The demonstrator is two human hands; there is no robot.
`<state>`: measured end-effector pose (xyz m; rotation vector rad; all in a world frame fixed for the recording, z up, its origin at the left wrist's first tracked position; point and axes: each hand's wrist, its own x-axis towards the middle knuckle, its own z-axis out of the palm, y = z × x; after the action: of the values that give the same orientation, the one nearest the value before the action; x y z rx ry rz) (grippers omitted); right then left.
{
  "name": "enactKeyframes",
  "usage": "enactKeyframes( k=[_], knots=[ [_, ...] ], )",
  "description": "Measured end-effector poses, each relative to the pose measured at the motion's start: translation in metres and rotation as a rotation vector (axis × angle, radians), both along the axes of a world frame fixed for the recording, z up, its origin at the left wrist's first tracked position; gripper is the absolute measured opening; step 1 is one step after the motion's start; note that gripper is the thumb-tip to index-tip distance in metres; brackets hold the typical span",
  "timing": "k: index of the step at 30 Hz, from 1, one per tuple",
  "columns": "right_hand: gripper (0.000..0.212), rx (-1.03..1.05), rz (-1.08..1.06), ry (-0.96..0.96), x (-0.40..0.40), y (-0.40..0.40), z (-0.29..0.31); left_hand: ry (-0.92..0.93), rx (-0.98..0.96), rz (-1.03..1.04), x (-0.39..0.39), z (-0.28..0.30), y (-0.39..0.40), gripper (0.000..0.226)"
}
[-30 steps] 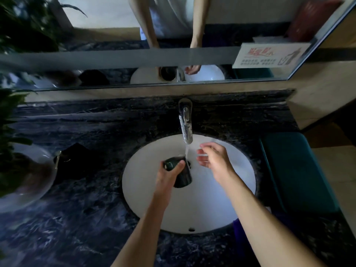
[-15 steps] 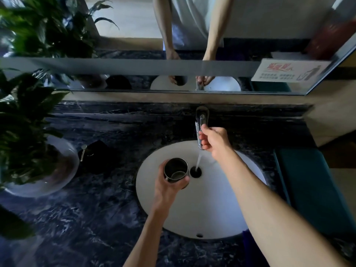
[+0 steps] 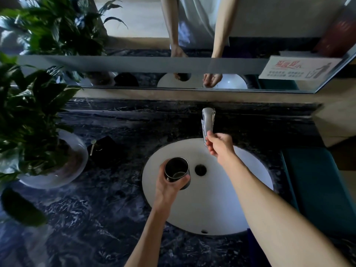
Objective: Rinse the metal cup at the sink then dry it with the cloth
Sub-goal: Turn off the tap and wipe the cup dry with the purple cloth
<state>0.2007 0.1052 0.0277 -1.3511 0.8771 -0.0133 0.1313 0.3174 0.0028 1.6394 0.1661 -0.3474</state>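
My left hand (image 3: 167, 186) grips the metal cup (image 3: 177, 171), holding it upright with its mouth toward me over the left part of the white sink (image 3: 221, 209). The cup is dark inside. My right hand (image 3: 218, 144) is at the tip of the chrome faucet (image 3: 207, 122), fingers touching its lever. No water stream shows under the spout. A dark folded cloth (image 3: 105, 151) lies on the counter left of the sink, with a small metal piece on it.
The counter (image 3: 96, 218) is dark marble. A leafy plant in a glass bowl (image 3: 57, 170) stands at the left. A teal cushion (image 3: 317, 189) sits right of the sink. A mirror (image 3: 192, 35) runs along the back wall with a sign (image 3: 296, 68) on it.
My left hand has taken the cup out from under the stream and turned it upright. My right hand rose to the faucet lever, and the water stream has stopped.
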Motion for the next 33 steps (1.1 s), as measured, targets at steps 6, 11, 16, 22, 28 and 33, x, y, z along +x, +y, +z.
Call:
enactKeyframes(
  k=[6,11,16,22,28,33],
  knots=[
    [0.029,0.024,-0.026,-0.041,-0.028,-0.011,0.007,0.0,-0.007,-0.042,-0.008,0.001,-0.009,0.058],
    [0.017,-0.114,-0.037,-0.052,-0.111,-0.043,0.021,0.003,-0.012,-0.135,-0.018,-0.003,-0.026,0.057],
    [0.012,-0.253,-0.214,0.021,-0.236,-0.067,0.022,0.025,-0.039,-0.273,-0.037,-0.009,-0.053,0.053],
    [0.021,-0.688,-0.227,0.318,-0.352,-0.06,-0.01,0.092,-0.062,-0.349,-0.061,-0.015,-0.077,0.069],
    [0.057,-1.08,0.152,0.552,-0.368,-0.01,-0.062,0.125,-0.041,-0.392,-0.071,-0.013,-0.091,0.061],
    [0.107,-1.028,0.29,0.664,-0.366,0.005,-0.086,0.133,-0.043,-0.381,-0.074,-0.006,-0.089,0.081]
  ],
)
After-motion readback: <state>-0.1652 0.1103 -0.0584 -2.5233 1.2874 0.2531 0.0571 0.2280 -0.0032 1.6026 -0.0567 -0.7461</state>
